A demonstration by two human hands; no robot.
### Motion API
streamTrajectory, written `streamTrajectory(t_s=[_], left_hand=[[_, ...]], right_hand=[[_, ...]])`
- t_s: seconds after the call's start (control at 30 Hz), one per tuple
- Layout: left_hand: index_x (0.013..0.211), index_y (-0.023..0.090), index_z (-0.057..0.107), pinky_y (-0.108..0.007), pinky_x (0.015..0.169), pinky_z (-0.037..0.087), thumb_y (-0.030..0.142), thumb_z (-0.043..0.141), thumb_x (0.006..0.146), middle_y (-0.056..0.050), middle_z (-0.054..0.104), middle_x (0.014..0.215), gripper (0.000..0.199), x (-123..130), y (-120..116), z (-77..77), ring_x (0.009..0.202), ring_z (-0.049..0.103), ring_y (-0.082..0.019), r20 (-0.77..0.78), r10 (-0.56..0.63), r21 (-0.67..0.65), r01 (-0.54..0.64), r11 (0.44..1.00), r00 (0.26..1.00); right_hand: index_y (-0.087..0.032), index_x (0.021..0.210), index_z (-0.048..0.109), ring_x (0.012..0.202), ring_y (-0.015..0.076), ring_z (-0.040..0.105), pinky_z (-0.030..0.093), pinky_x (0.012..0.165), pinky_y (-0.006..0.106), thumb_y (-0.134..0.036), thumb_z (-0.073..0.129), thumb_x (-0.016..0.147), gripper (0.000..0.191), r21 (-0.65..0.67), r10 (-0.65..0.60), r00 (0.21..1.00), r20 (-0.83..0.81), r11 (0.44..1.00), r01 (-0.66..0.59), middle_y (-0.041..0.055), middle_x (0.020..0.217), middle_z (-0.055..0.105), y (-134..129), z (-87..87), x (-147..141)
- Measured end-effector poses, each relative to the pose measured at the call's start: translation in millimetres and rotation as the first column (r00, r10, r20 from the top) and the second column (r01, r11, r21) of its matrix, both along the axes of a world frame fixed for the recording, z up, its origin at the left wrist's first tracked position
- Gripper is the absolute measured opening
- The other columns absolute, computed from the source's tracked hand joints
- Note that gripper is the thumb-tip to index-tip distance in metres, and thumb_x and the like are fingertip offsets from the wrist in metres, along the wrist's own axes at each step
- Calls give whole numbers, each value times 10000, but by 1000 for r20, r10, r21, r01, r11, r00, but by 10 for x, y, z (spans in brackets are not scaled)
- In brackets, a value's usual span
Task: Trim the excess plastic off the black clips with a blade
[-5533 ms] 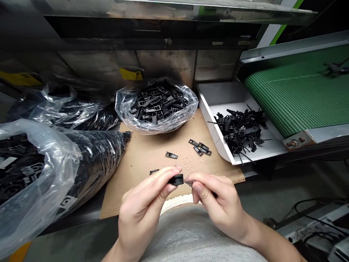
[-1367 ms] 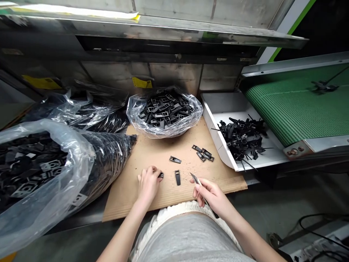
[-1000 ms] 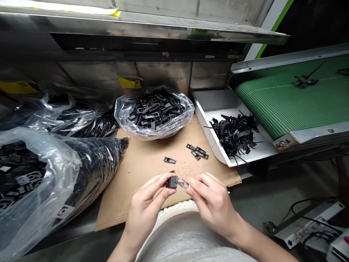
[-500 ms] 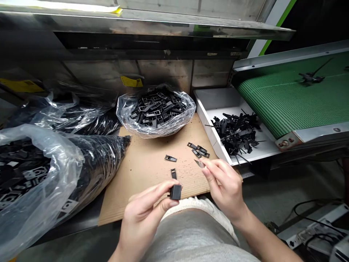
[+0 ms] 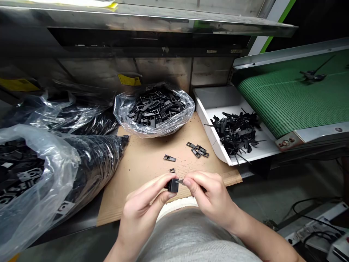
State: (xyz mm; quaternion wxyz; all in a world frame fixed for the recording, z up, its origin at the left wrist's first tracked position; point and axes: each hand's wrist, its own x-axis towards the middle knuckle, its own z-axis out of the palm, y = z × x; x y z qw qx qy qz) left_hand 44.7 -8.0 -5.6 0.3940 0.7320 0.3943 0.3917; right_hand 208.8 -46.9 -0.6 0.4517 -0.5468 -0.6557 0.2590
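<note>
My left hand (image 5: 148, 200) pinches a small black plastic block (image 5: 173, 185) between thumb and fingertips, over the front of the cardboard sheet (image 5: 141, 174). In my right hand (image 5: 211, 193) is a small pointed metal blade (image 5: 180, 181), its tip at the block's upper right edge. Most of the blade is hidden by my fingers. Just beyond the block, a black clip-like part (image 5: 172, 170) lies partly covered. Another flat black part (image 5: 169, 158) lies farther back, and several more black parts (image 5: 198, 150) form a small group to the right.
An open plastic bag (image 5: 155, 131) of black parts stands at the back. Larger bags (image 5: 98, 156) fill the left side. To the right are a white tray (image 5: 215, 140) with black sprue pieces and a green conveyor belt (image 5: 294, 91). A metal shelf (image 5: 152, 22) overhangs the back.
My right hand has moved left and down, bringing the blade from above the cardboard to the block's edge. My left hand still holds the block, shifted slightly up and left.
</note>
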Motion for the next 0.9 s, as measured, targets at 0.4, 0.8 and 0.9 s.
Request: streamTrajectory(t_s=[0.4,0.8,0.9], left_hand=[[940,259,688,-215,706,536,228,642,736,13,723,882,212,14,59,-43,735,673,-149,-41,116,9,-116,993,992],[894,270,708,-211,520,463,301,647,724,3,614,676,184,20,164,-17,555,543,-110,-16,-88,-126,86,988,996],[935,209,676,-249,607,498,392,585,766,-39,673,778,266,13,154,-35,643,612,-151,112,-122,-357,154,921,986]], right_hand=[[-165,652,571,505,98,480,364,501,216,-220,427,879,274,-79,194,978,-81,977,-200,-15,553,534,-16,-26,14],[-165,733,518,522,76,421,360,495,193,-312,509,843,184,-230,-115,935,-337,973,37,-50,591,432,211,-143,91],[-161,848,575,565,97,485,402,534,215,-253,453,878,156,-157,-108,969,-224,985,73,-15,648,516,141,-175,122]])
